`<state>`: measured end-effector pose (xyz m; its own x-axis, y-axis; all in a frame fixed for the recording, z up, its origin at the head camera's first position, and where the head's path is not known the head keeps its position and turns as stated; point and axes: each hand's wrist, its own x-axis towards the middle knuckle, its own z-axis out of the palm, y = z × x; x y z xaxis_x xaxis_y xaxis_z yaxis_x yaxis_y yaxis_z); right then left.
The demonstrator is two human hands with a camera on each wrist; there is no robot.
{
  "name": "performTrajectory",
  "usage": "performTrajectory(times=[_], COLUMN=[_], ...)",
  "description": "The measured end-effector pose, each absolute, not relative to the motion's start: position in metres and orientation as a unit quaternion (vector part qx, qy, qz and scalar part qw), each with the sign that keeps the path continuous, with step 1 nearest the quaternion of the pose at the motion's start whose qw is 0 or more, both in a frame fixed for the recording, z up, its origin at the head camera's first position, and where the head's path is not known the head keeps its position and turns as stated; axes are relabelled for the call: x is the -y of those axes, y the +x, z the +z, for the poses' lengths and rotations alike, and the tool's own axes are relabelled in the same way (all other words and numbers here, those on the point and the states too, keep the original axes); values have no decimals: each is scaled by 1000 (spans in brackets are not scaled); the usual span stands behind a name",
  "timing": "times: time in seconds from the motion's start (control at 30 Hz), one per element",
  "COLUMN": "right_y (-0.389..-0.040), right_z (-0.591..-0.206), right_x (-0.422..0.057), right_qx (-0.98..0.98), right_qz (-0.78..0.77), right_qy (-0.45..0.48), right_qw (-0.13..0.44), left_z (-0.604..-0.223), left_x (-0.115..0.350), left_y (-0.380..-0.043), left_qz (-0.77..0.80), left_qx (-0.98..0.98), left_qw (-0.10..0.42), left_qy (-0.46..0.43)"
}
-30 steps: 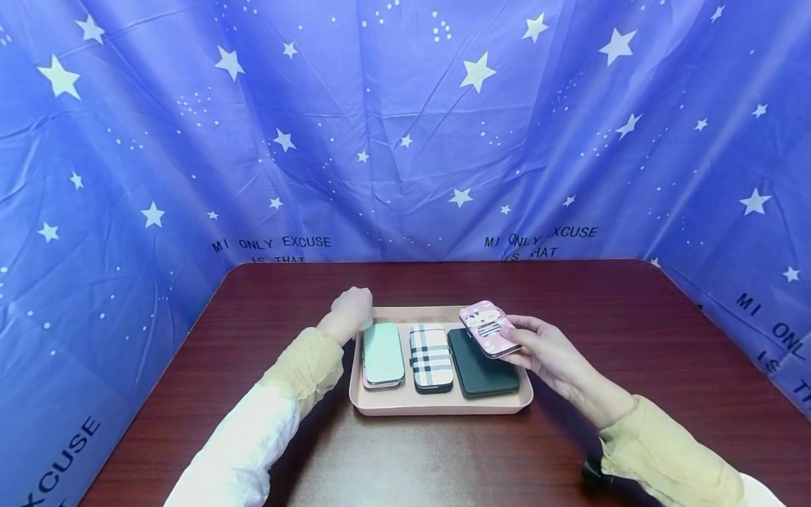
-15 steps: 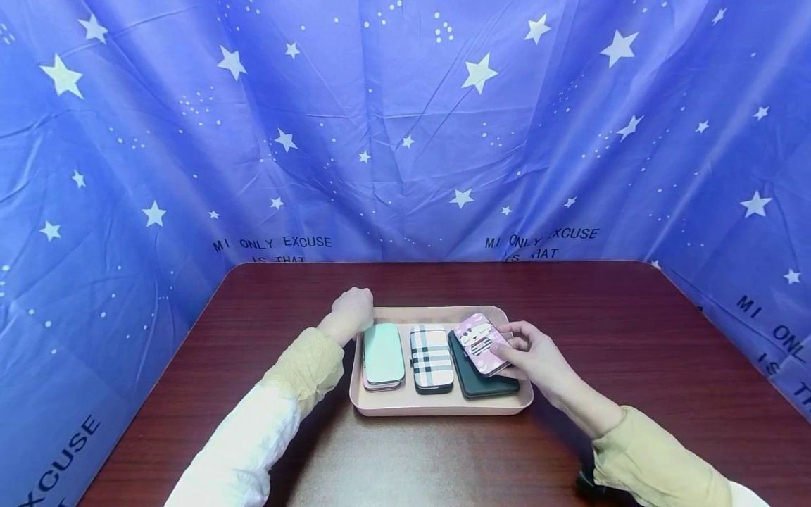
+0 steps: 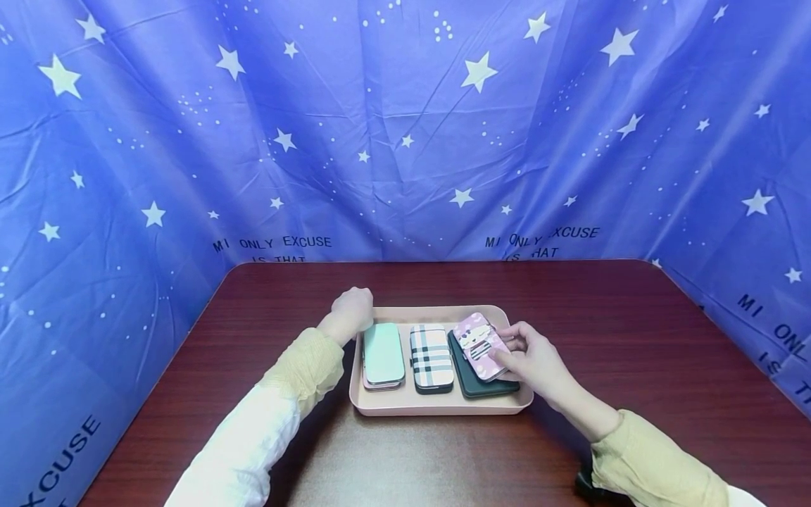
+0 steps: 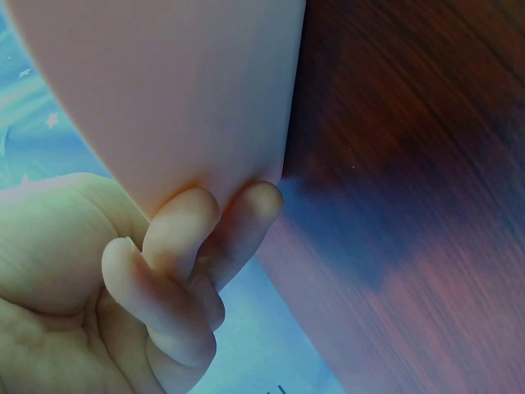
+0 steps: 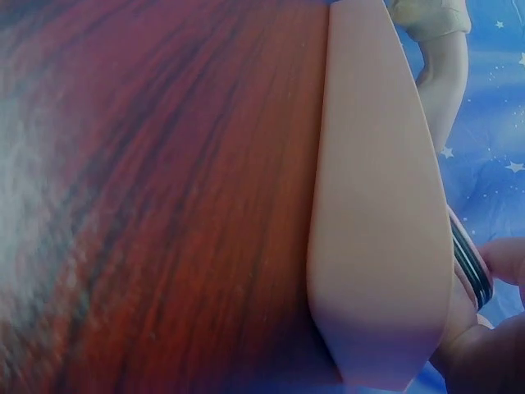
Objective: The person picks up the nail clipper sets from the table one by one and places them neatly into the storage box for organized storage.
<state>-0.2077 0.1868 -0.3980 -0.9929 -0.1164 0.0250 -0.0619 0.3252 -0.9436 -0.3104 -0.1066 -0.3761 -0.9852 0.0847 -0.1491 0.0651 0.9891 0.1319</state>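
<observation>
In the head view my left hand (image 3: 353,310) grips the far left corner of a beige tray (image 3: 431,407). The left wrist view shows its curled fingers (image 4: 182,226) against the tray's outer wall. My right hand (image 3: 535,362) pinches a small pink flat case (image 3: 478,343) with a cartoon animal print, thumb on its top. That case lies slantwise over a dark green case (image 3: 488,389) at the tray's right; whether the two touch is hard to tell. Beside it sits a plaid case (image 3: 432,358). A mint green case (image 3: 384,352) rests on a pink one at the left.
The tray stands on a dark red wooden table (image 3: 431,465). Behind and at both sides hangs a blue curtain (image 3: 405,141) with stars. A small black object (image 3: 586,484) is partly visible under the right sleeve.
My right hand has brought the pink case down and slightly left over the dark green case, then turned it a little straighter. The left hand has stayed at the tray's corner.
</observation>
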Motion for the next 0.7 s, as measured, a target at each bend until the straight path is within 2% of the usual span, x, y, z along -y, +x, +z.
performTrajectory(times=[0.7], right_y=[-204], right_z=[-382], right_x=[-185], right_qx=[-919], right_qz=[-388], right_qy=[-75], right_qw=[9], left_z=[-378], left_x=[107], left_y=[-312], left_qz=[60], left_qx=[-994], left_qw=[78], left_qy=[40])
